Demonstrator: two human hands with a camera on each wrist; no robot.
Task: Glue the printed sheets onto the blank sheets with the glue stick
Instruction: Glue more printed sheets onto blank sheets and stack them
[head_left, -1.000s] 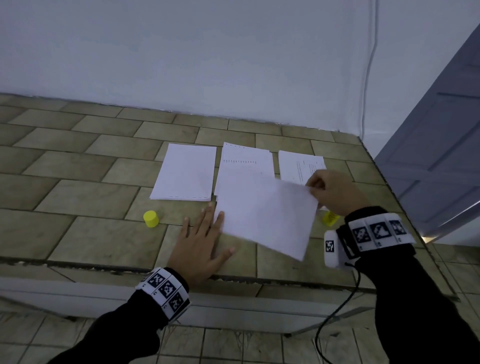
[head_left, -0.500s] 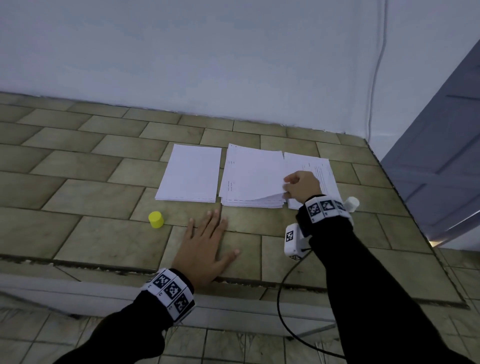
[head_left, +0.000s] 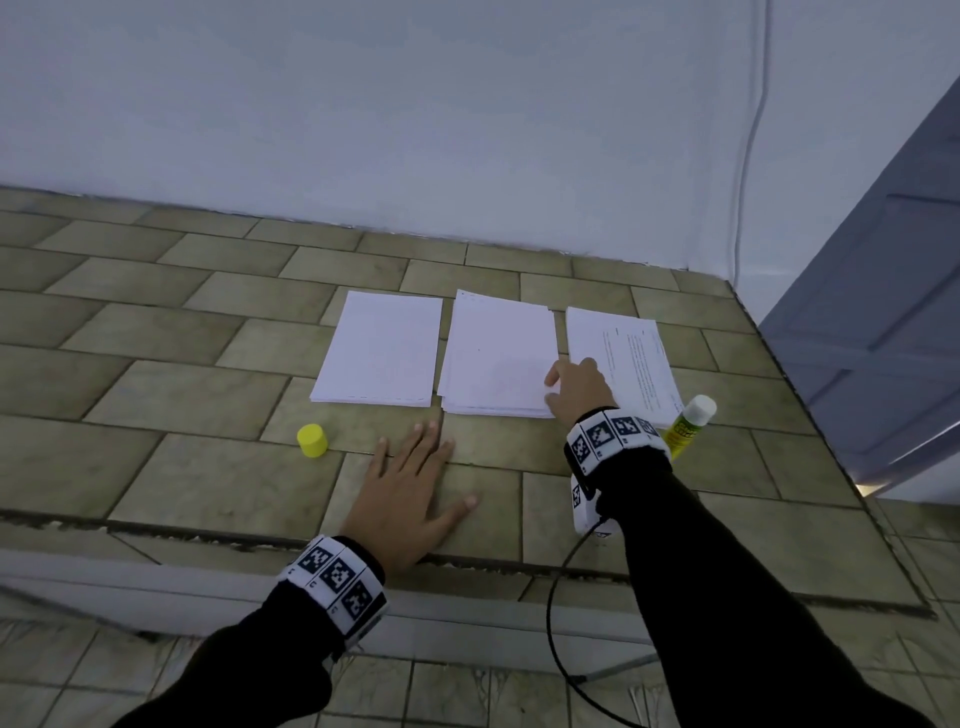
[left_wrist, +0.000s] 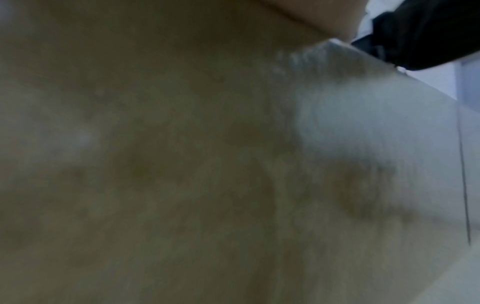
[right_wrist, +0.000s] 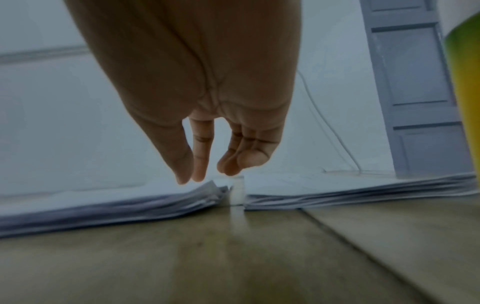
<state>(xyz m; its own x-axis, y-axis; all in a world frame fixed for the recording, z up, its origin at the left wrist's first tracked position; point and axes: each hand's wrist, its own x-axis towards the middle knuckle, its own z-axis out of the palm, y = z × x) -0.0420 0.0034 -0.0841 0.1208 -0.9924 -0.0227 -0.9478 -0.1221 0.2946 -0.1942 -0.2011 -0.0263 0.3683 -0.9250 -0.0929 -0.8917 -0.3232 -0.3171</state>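
While the left hand (head_left: 410, 499) lies flat and released on the bench (head_left: 156, 405), the right hand (head_left: 576, 387) rests loose-fingered, grasping nothing, on the middle stack (head_left: 493, 358); beside that stack, the glue stick (head_left: 688, 423) is half hidden.

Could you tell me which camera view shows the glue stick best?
The head view: the glue stick stands uncapped beside the right paper stack, mostly visible past the right hand's wristband. The right wrist view catches only a blurred yellow-green strip of it at the frame edge. The left wrist view shows none.

Dim, bluish, even light with soft shadows; the left wrist view is blurred, and the head view's edges bow.
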